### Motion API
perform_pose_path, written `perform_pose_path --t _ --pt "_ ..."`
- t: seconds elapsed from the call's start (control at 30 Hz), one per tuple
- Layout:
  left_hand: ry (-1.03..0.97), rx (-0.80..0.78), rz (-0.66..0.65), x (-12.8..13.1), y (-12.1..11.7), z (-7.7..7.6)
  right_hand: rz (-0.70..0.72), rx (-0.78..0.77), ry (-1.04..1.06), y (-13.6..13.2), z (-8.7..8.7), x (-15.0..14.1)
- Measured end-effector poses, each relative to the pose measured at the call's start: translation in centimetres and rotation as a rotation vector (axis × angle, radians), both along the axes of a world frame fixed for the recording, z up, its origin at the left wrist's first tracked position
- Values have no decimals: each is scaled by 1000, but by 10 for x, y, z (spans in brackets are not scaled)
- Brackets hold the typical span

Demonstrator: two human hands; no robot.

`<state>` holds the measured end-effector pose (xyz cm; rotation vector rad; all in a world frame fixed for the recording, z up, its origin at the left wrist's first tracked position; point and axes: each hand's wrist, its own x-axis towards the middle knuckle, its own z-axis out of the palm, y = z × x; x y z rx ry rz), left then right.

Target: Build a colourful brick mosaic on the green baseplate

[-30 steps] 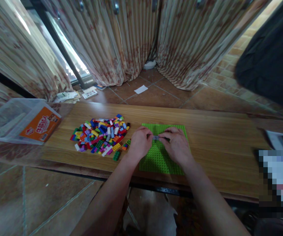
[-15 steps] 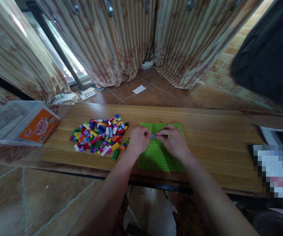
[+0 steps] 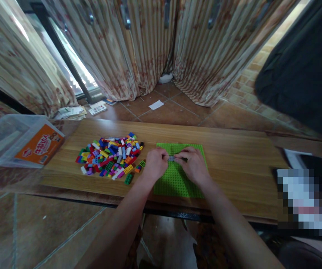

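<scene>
Two hands meet over a green baseplate

Left hand (image 3: 155, 163) and right hand (image 3: 193, 164) angle inward, fingers pinched nearly closed on opposite ends of what seems a small grey brick (image 3: 171, 158), above the green baseplate (image 3: 179, 181), right of the brick pile (image 3: 110, 155) on the counter (image 3: 233, 164).

Long brown board (image 3: 239, 160) is of wood, smooth, bit glossy at its 10 o'clock. Square green baseplate (image 3: 177, 183): studded plastic. Small grey brick (image 3: 171, 158): plastic, approx. matt. Pleated patterned curtains (image 3: 146, 48), 12 o'clock: matt cloth.
</scene>
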<state>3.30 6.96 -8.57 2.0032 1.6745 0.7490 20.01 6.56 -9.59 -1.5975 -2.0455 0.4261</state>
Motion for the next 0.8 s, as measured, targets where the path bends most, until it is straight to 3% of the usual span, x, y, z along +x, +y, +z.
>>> perform_pose_path --t 0.47,0.8 --pt "-23 95 -33 0 -11 -4 -15 104 106 -5 -15 2" --pt "-52 -16 -87 -5 -6 5 45 42 147 -8 -6 18"
